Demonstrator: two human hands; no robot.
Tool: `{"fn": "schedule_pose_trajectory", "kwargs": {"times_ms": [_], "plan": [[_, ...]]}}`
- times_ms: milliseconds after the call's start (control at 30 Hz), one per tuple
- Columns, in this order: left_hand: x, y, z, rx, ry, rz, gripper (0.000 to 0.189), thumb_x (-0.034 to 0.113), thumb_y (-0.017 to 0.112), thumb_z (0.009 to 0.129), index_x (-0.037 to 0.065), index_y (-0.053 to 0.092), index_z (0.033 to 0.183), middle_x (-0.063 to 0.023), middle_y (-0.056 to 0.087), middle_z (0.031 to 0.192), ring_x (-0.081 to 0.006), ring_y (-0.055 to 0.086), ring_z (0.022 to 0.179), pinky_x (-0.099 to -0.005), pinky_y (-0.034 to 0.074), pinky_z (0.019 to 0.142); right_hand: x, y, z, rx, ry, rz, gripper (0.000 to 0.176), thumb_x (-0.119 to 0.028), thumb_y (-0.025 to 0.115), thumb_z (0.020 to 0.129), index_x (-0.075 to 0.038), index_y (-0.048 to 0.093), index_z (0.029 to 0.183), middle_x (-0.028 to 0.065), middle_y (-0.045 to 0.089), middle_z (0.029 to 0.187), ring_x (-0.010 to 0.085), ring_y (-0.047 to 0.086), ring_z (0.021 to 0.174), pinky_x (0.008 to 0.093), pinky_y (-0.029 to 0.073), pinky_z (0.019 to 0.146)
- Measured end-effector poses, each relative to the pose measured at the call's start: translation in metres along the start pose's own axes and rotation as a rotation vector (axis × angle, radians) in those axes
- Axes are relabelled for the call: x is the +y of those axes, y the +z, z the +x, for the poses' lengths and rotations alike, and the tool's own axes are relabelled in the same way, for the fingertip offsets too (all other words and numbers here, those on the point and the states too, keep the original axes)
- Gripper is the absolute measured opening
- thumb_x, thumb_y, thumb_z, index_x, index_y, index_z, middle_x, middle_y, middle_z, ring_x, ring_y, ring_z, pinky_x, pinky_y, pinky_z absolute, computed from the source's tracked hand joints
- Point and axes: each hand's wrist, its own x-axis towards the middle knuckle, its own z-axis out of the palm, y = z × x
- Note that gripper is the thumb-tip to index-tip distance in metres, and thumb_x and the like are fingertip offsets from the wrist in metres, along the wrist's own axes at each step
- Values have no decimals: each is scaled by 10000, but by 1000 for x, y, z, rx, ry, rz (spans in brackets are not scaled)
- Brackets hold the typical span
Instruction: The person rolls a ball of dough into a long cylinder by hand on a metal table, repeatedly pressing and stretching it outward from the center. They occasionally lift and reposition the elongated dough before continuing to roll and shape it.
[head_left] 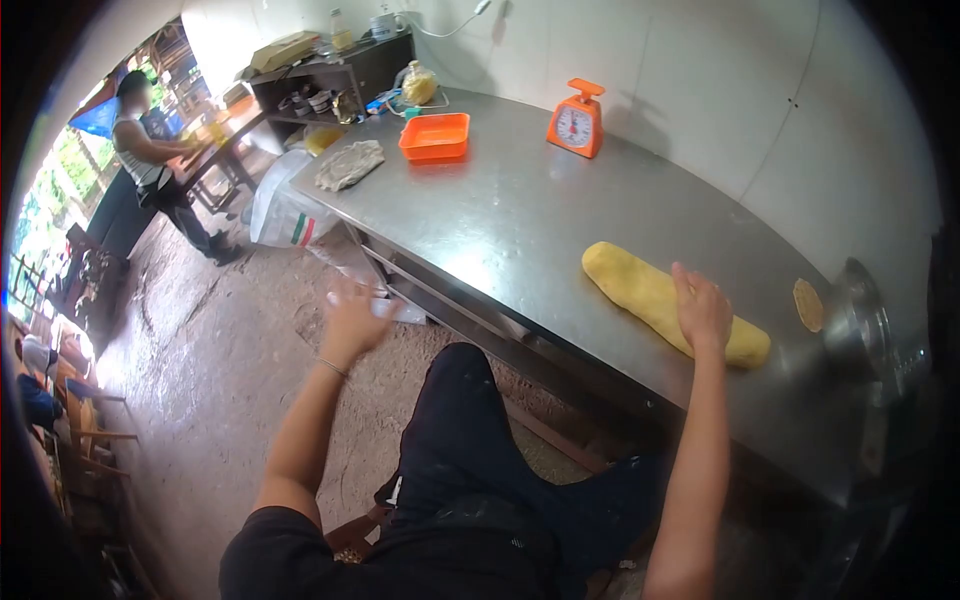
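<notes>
A long roll of yellow dough (635, 285) lies on the steel table (500, 220), slanting from upper left to lower right. My right hand (703, 308) rests on the dough right of its middle, fingers stretched out and not wrapped round it. Away from the table's front edge, over the floor, my left hand (358, 318) hangs in the air, slightly blurred, with its fingers apart and nothing in it. To the right of the dough lies a small flat yellowish piece (808, 305), beside a metal bowl (860, 320).
An orange scale (576, 122) and an orange tray (435, 137) stand toward the table's back, with a crumpled cloth (350, 165) at its left end. A plastic bag (282, 205) hangs beside that end. Another person (150, 150) stands at a far table.
</notes>
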Motion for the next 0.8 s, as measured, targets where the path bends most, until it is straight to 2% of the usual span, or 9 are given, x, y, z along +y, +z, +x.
{"fn": "schedule_pose_trajectory", "kwargs": {"times_ms": [100, 133, 167, 200, 233, 567, 633, 733, 800], "plan": [[65, 59, -53, -401, 158, -82, 1051, 870, 457, 1005, 151, 367, 1765, -250, 175, 1861, -478, 142, 1718, -792, 174, 1286, 6, 1, 0, 25, -14, 5, 759, -727, 471, 1100, -97, 801, 1366, 176, 709, 1511, 363, 617, 1448, 508, 403, 1251], [74, 96, -65, -609, 270, -259, 1108, 905, 473, 971, 173, 314, 1786, -303, 139, 1850, -526, 142, 1704, -799, 215, 1265, 6, 0, -1, 27, -17, -3, 748, -718, 475, 1103, -98, 800, 1366, 174, 710, 1511, 362, 619, 1446, 506, 403, 1250], [87, 169, -92, -470, 263, -277, 1155, 890, 546, 945, 171, 257, 1801, -369, 129, 1823, -590, 150, 1676, -800, 240, 1254, 6, 2, -4, 23, -19, -10, 737, -708, 478, 1106, -98, 800, 1367, 171, 711, 1511, 362, 620, 1444, 504, 404, 1250], [114, 133, -112, -360, 263, -64, 1154, 834, 617, 938, 177, 234, 1807, -415, 133, 1799, -626, 154, 1658, -802, 233, 1257, 7, 4, -7, 21, -11, -12, 732, -703, 479, 1108, -96, 799, 1365, 170, 713, 1508, 360, 623, 1440, 501, 403, 1251], [117, 164, -112, -239, 273, -79, 1109, 772, 647, 953, 180, 252, 1803, -390, 138, 1811, -631, 149, 1657, -824, 223, 1249, 7, 3, -8, 20, -10, -15, 728, -697, 480, 1110, -94, 799, 1364, 168, 715, 1504, 359, 625, 1436, 499, 402, 1251], [131, 165, -49, -397, 218, -106, 972, 716, 661, 963, 241, 377, 1762, -281, 209, 1839, -581, 269, 1638, -838, 324, 1189, 3, 0, -9, 61, -40, 1, 776, -688, 492, 1104, -25, 774, 1390, 242, 747, 1409, 431, 663, 1359, 503, 462, 1200], [134, 174, -38, -434, 210, -92, 985, 720, 663, 957, 258, 355, 1772, -287, 216, 1833, -583, 278, 1631, -828, 327, 1189, 1, -1, -11, 59, -21, -7, 729, -672, 492, 1115, -55, 789, 1365, 199, 749, 1426, 388, 653, 1378, 491, 430, 1228], [150, 145, -49, -429, 216, 47, 968, 728, 667, 964, 186, 439, 1732, -291, 382, 1766, -514, 392, 1604, -715, 396, 1222, -1, -2, -13, 52, -10, -27, 710, -664, 497, 1118, -64, 795, 1352, 179, 752, 1429, 372, 648, 1386, 484, 421, 1237], [167, 108, -34, -815, 500, -96, 928, 719, 656, 998, 116, 498, 1685, -291, 512, 1668, -459, 487, 1553, -607, 441, 1230, 1, -2, -10, 55, -2, -26, 713, -667, 500, 1115, -61, 794, 1352, 180, 748, 1437, 381, 641, 1394, 484, 423, 1237]]}}
